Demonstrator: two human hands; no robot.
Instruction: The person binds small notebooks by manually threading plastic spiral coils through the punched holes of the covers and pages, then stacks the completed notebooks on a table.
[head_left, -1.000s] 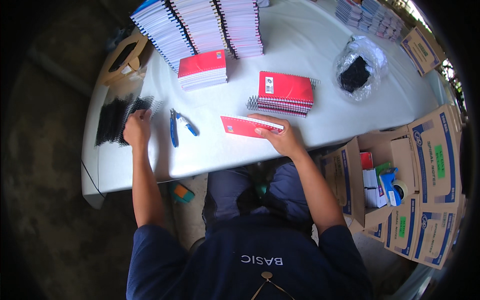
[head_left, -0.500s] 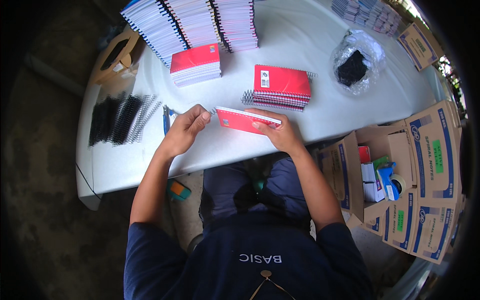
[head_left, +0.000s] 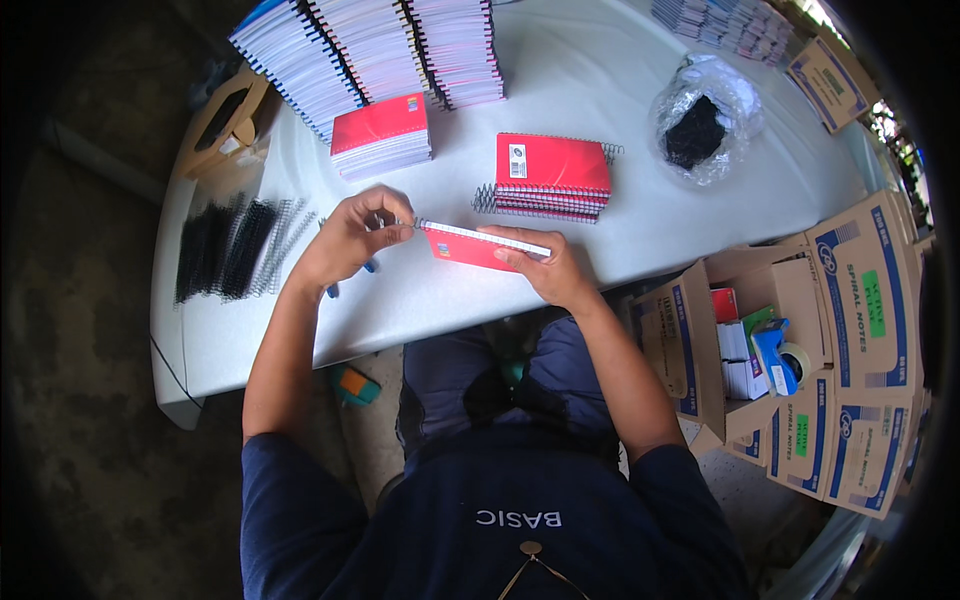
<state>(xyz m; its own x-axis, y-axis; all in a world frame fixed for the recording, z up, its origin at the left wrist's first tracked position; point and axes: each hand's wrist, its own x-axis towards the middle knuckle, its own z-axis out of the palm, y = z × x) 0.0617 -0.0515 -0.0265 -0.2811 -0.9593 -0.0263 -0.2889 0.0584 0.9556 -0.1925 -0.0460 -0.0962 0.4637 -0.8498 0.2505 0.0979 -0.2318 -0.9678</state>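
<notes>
Above the table's near edge, my right hand (head_left: 545, 265) grips a small red notebook (head_left: 462, 248) by its right end, thumb on the cover, with the white page edge facing up. At the notebook's left corner, my left hand (head_left: 362, 230) pinches a thin wire binding coil (head_left: 420, 224) that meets the row of holes. How far the coil is threaded I cannot tell. Just beyond lies a stack of red notebooks (head_left: 552, 165) with coils sticking out at their ends. Farther left stands a pile of red-covered page blocks (head_left: 380, 135). A blue-handled tool (head_left: 333, 290) lies partly hidden behind my left hand.
Loose black coils (head_left: 235, 245) lie at the table's left. Tall stacks of bound pages (head_left: 380, 50) rise at the back. A plastic bag with black contents (head_left: 700, 130) sits at the right. Cardboard boxes (head_left: 850, 290) crowd the right side; one open box holds a blue tape dispenser (head_left: 775, 355).
My left hand has turned, its fingers now curled over the coil at the notebook's corner. The notebook has tilted so its page edge faces up more. The whole view has shifted slightly.
</notes>
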